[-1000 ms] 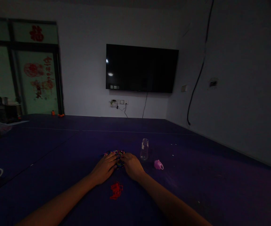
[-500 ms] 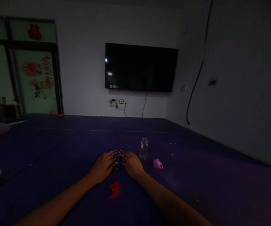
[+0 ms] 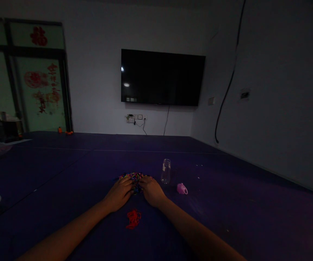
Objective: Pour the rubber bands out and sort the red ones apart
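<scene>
Colourful bands [image 3: 135, 176] lie in a loose pile between my two hands and partly under them. My left hand [image 3: 119, 193] covers the pile's left side, my right hand [image 3: 151, 190] its right; the fingers reach in, and from here I cannot tell whether either grips any. A red bundle [image 3: 133, 219] sits apart, on my side.

A dark television [image 3: 163, 78] hangs on the wall [image 3: 93, 79], right of a door [image 3: 46, 122] bearing red decorations [image 3: 33, 79].
</scene>
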`<action>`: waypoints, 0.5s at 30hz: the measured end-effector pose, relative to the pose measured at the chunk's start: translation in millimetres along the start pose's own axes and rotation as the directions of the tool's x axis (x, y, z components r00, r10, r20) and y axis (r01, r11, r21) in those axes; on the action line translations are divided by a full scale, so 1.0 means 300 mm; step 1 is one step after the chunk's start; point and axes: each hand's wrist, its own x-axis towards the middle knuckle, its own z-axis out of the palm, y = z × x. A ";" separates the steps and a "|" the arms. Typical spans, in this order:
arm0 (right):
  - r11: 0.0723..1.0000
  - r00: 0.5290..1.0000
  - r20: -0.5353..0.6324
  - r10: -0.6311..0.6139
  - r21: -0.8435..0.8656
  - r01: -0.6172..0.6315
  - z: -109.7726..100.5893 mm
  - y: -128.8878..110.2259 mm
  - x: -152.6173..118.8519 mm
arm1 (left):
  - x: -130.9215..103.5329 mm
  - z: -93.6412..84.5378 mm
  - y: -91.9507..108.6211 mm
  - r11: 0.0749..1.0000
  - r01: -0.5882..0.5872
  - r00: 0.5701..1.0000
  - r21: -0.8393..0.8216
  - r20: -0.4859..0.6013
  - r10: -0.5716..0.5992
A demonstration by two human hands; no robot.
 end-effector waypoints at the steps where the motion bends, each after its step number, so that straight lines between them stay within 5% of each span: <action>1: 1.000 1.000 0.003 0.002 -0.001 -0.002 0.001 0.000 0.001 | -0.001 -0.001 0.002 1.000 0.015 1.000 0.003 -0.008 -0.015; 7: 1.000 1.000 -0.023 0.019 0.024 -0.018 -0.001 -0.004 -0.005 | -0.005 -0.003 0.006 0.996 0.084 0.996 0.035 -0.030 -0.083; 15: 1.000 1.000 -0.013 -0.018 0.012 0.018 -0.007 -0.004 -0.007 | -0.005 0.023 -0.020 0.999 0.009 1.000 0.034 -0.016 -0.009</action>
